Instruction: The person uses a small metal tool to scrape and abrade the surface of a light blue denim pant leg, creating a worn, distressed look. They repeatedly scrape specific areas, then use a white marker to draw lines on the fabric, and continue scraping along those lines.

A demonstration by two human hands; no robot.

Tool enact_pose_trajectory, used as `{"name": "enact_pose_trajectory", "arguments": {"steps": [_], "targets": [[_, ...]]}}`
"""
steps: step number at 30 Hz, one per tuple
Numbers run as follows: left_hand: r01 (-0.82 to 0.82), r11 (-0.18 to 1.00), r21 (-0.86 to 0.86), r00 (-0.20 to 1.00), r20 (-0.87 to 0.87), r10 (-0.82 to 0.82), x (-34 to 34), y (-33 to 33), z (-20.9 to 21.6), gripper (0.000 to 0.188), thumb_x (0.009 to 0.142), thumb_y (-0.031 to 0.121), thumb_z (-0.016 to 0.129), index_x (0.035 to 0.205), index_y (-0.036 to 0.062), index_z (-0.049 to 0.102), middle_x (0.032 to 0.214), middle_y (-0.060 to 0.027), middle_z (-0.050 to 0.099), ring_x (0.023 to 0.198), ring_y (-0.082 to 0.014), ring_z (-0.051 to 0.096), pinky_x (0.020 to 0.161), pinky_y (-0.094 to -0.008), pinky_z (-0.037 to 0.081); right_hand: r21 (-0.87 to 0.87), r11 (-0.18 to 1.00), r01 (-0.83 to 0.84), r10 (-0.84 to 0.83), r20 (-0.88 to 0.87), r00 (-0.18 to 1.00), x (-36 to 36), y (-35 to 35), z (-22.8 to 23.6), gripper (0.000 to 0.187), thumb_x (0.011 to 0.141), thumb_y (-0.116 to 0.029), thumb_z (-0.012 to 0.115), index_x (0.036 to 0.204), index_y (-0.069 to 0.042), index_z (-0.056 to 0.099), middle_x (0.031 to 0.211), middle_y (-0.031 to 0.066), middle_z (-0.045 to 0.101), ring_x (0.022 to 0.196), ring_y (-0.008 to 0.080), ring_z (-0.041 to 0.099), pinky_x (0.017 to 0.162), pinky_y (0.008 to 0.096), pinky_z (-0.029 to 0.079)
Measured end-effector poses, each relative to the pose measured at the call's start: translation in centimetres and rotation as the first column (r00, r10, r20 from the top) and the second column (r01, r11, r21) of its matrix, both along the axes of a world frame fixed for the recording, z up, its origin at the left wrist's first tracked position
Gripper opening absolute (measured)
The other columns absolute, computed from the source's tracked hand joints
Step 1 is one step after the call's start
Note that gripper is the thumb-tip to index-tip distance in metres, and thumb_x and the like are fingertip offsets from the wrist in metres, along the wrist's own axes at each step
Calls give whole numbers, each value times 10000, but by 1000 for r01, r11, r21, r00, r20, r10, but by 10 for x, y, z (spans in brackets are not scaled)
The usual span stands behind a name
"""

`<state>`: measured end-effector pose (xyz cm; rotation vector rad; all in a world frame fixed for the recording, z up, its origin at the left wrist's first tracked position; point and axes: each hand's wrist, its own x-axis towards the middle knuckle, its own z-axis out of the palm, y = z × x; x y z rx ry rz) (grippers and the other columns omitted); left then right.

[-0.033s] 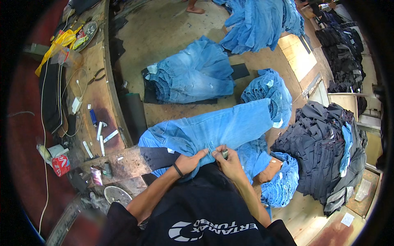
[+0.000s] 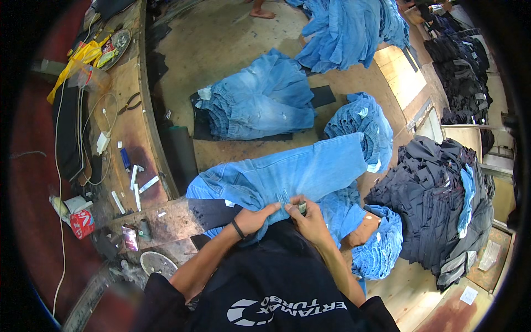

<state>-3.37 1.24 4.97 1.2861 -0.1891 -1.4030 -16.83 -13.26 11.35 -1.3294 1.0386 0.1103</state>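
Note:
A light-blue pair of jeans (image 2: 310, 166) lies spread before me, its leg stretching to the right. A frayed patch of pale threads (image 2: 284, 197) shows on the near side of the cloth. Just left of that patch, my left hand (image 2: 255, 218), with a dark band at the wrist, is closed on the denim. My right hand (image 2: 307, 219) is pinched close beside the threads. A small pale-greenish piece (image 2: 302, 207) sticks out between its fingers, too small to name.
Stacked blue jeans (image 2: 260, 102) lie ahead, with a folded bundle (image 2: 362, 124) beyond the leg's end. Dark garments (image 2: 420, 205) are heaped at right. The left bench holds pliers (image 2: 130, 103), a blue lighter (image 2: 125, 157) and white strips (image 2: 137, 196). A bare foot (image 2: 262, 13) stands far ahead.

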Motion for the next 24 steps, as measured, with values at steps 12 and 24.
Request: {"name": "enact_pose_trajectory", "arguments": {"steps": [12,24], "targets": [[329,944,38,863,-419,-283,28,45,-39,535,1065,363,626,1418,-39,603,1436,-81,630,1279,-175,595,1111,-339,448,-555,819,-144,199,40,979,-26,-21,27,190,985,-157,740,1042,-5,640,834,188,681,717,318,672,679,396,519],[195,976,-97,895,-391,-217,23,53,-36,633,1083,439,566,1476,-55,525,1464,-102,608,1328,-227,573,1167,-374,412,-553,782,-287,414,118,902,-13,-23,23,198,928,-171,785,998,1,718,946,187,716,871,382,695,775,429,546]]}}
